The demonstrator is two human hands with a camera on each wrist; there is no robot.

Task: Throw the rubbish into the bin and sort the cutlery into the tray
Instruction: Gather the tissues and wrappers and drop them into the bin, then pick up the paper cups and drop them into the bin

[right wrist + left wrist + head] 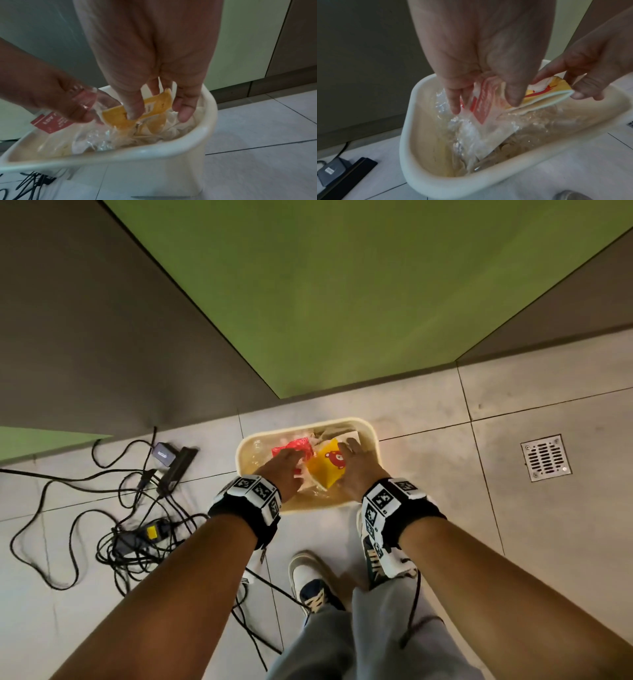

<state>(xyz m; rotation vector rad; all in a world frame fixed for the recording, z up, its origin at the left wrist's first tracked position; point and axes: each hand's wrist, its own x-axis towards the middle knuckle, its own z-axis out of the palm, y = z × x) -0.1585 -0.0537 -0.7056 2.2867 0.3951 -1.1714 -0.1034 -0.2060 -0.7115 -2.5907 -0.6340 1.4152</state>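
Note:
A cream plastic bin [374,440] stands on the tiled floor, and both my hands reach into its mouth. My left hand [289,457] pinches a clear wrapper with red print [295,446] between thumb and fingers; the left wrist view shows the wrapper [481,109] hanging down into the bin [406,135]. My right hand [349,450] pinches a yellow packet with a bear picture [325,469] by its edge. In the right wrist view the thumb presses on that packet [120,119] just above the bin's rim [137,152]. No cutlery or tray is in view.
Crumpled clear plastic and paper [471,136] fill the bin. Black cables and power adapters [137,508] sprawl on the floor to the left. A floor drain [546,457] lies to the right. Green and grey cabinet fronts [342,302] rise behind the bin. My shoes [315,583] are just in front.

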